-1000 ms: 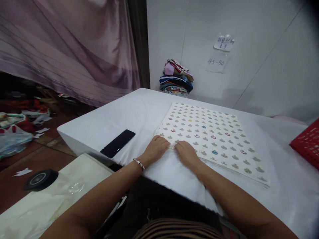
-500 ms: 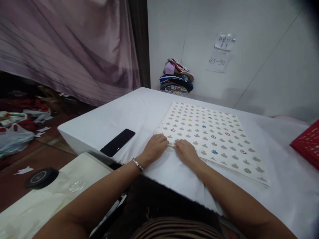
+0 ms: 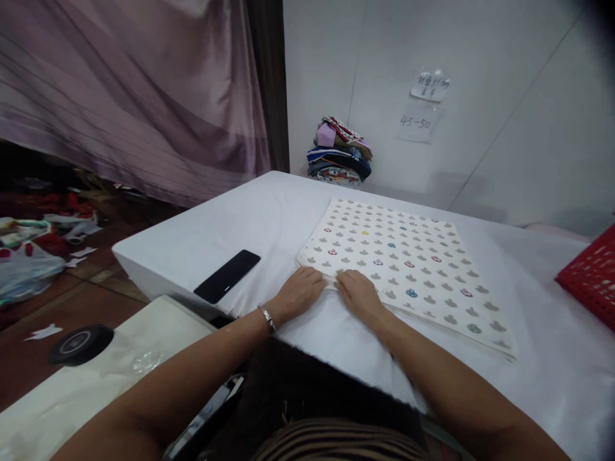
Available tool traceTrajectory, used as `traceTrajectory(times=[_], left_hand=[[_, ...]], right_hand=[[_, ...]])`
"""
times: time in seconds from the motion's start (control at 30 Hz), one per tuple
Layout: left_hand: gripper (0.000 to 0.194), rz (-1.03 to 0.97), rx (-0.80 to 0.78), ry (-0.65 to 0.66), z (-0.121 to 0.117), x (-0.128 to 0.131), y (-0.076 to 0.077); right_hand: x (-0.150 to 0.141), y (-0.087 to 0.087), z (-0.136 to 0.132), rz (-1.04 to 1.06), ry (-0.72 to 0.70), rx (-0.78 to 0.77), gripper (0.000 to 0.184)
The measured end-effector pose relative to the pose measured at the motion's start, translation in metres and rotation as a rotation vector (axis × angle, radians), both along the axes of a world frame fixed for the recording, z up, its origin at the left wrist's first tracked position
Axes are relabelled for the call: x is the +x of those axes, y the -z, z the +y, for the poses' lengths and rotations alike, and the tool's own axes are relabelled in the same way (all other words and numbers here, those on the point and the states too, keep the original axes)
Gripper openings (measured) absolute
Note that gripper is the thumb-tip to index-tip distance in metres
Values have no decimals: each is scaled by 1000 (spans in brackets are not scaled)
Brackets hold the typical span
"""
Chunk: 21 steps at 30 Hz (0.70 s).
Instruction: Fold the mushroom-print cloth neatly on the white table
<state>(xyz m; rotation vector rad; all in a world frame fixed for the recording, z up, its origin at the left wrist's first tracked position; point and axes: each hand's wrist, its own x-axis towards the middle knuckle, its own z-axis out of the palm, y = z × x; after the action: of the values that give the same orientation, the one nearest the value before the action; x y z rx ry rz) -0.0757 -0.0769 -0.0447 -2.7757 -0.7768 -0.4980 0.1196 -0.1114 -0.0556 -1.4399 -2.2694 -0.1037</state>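
Observation:
A cream cloth (image 3: 408,269) printed with small grey and coloured motifs lies flat and folded on the white table (image 3: 216,224). Both of my hands rest side by side at its near edge. My left hand (image 3: 300,291), with a bracelet at the wrist, has its fingers curled and pinching that edge. Right beside it, my right hand (image 3: 358,294) is curled on the same edge. The fingertips of both are tucked under, out of sight.
A black phone (image 3: 227,276) lies on the table left of my hands. A pile of folded clothes (image 3: 340,150) stands at the far edge by the wall. A red basket (image 3: 589,275) sits at the right. A round black object (image 3: 79,342) lies on a lower surface at left.
My hands have stayed at the cloth's near edge, the left shifted slightly lower; the view has drifted a little.

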Motion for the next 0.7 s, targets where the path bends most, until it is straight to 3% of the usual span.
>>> traceTrajectory(times=[0.2, 0.57, 0.7], left_hand=[[18, -51, -51, -11, -5, -8, -6], [21, -91, -79, -69, -1, -6, -3], [10, -117, -52, -92, -2, -6, -6]], right_hand=[[-3, -1, -3, -42, -41, 0, 25], [-3, -1, -5, -146, -50, -13, 20], [-4, 2, -3, -175, -42, -5, 18]])
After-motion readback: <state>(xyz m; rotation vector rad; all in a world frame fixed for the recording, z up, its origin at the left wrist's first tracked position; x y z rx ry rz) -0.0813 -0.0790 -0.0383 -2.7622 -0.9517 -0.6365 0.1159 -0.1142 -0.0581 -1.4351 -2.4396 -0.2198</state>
